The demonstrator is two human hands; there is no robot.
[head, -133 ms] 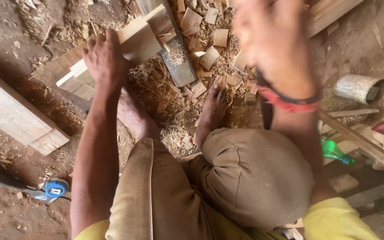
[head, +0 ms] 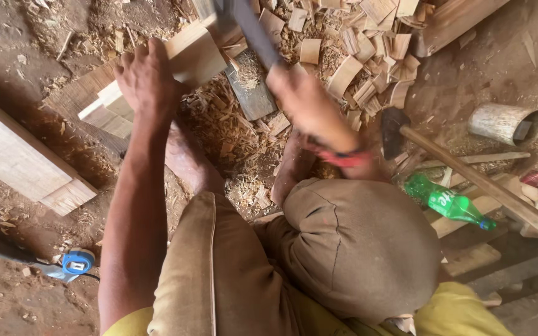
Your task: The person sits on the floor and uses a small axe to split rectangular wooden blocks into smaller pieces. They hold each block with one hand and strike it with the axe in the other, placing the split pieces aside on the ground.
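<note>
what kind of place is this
Most likely a rough, earth-floored woodworking spot. Wood chips and shavings cover the dirt floor, sawn planks lie around, and an axe and blue tape measure sit near the person chopping a wooden block.

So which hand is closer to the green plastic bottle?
The right hand. It grips a dark tool handle up and left of the green bottle. The left hand rests on a wooden block, far across the scene.
</note>
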